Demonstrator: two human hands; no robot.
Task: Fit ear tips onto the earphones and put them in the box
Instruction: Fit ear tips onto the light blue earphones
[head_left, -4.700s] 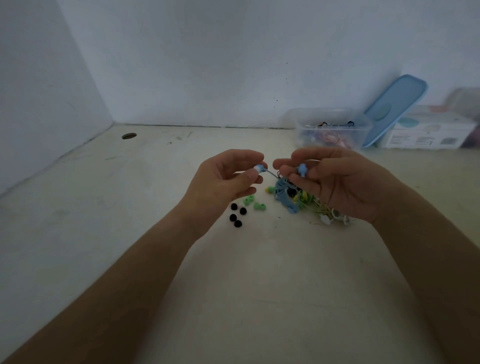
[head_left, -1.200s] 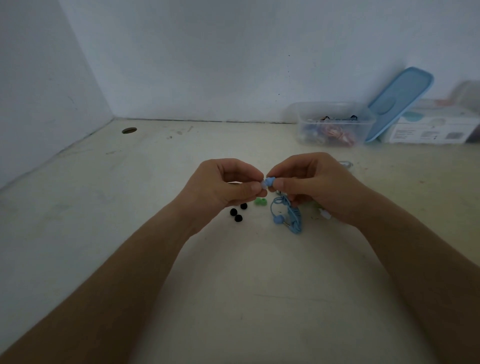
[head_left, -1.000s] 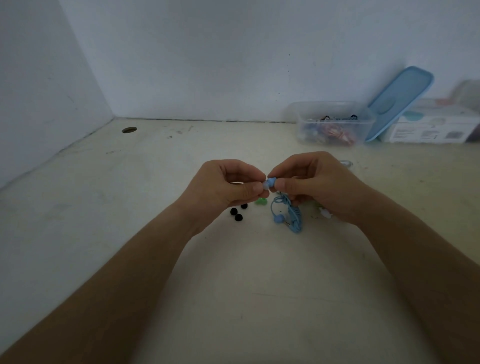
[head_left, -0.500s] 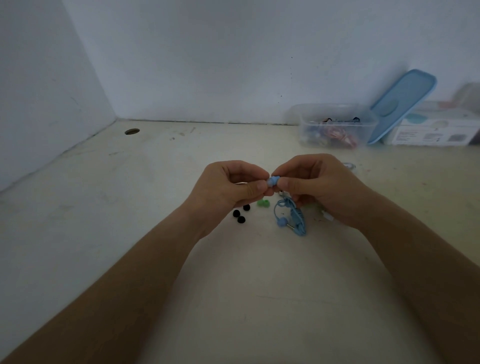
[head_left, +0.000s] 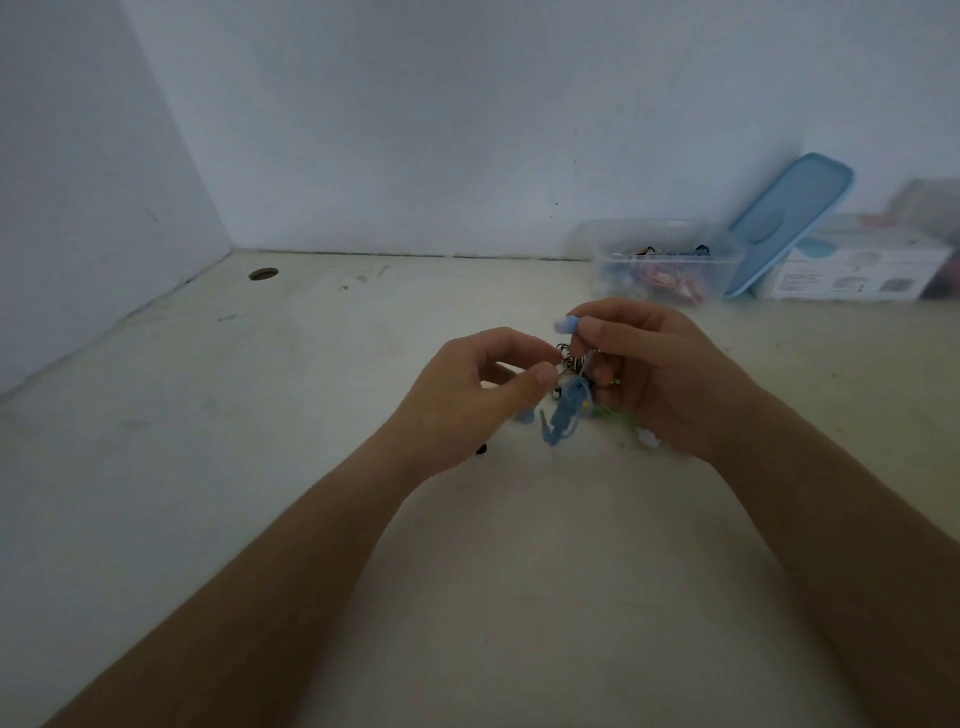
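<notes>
My right hand (head_left: 660, 374) pinches a blue earbud (head_left: 566, 325) with a tip on it, raised above the table. The blue earphones' coiled cable (head_left: 566, 410) dangles beneath, between both hands. My left hand (head_left: 478, 400) sits just left of it, thumb and forefinger curled close together on a thin strand of that cable. Another small blue piece (head_left: 527, 415) shows under my left hand. A black ear tip (head_left: 480, 449) peeks out by my left wrist. The clear plastic box (head_left: 613, 270) stands at the back right with earphones inside.
A blue lid (head_left: 789, 218) leans on the wall behind the box, beside a white carton (head_left: 857, 270). More tangled earphones, black (head_left: 569, 353), green (head_left: 605, 413) and white (head_left: 648, 439), lie under my right hand. A round hole (head_left: 263, 273) is in the table's back left. Walls close the left and back.
My hands have come apart. The right hand lifted the blue earbud up and right; the left hand let go of the bud's tip and dropped slightly. The view is blurred by motion.
</notes>
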